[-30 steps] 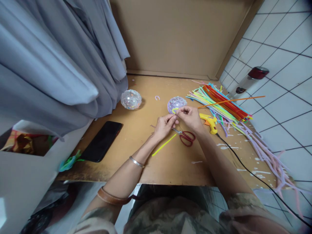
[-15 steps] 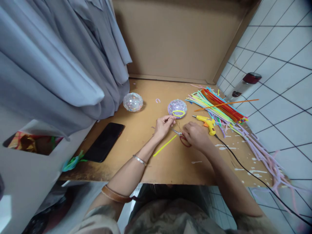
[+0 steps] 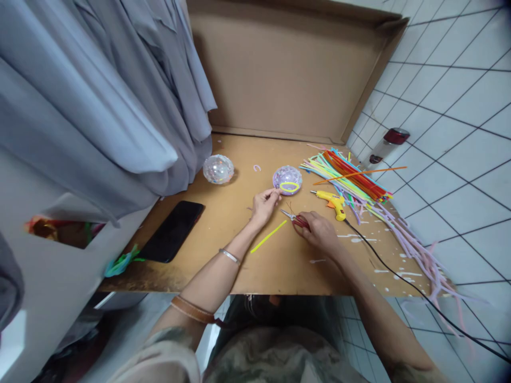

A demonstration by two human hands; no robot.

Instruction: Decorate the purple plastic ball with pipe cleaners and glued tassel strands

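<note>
My left hand (image 3: pixel 265 206) pinches the end of a yellow pipe-cleaner loop (image 3: pixel 289 186) between thumb and fingers. The loop is in front of a clear, lilac-tinted bowl-like piece (image 3: pixel 286 175) with a textured rim. Closed around the red handles of a small pair of scissors (image 3: pixel 294 217), my right hand (image 3: pixel 319 230) is low over the table, the metal blades pointing left toward the other hand. Below the blades a straight yellow pipe-cleaner piece (image 3: pixel 269 236) lies on the table. Thin dark wire-like strands (image 3: pixel 289 207) show just above the scissors.
A second clear bowl-like piece (image 3: pixel 218 169) stands at left, with a small pink curl (image 3: pixel 257 168) nearby. To the right lie a yellow glue gun (image 3: pixel 332 204) with a black cord and a pile of coloured pipe cleaners (image 3: pixel 353 175). A black phone (image 3: pixel 173 231) rests near the curtain (image 3: pixel 159 106).
My right hand has closed around the scissors' red handles and lifted or turned them slightly. My left hand keeps its pinch on the yellow loop. The view has shifted a little.
</note>
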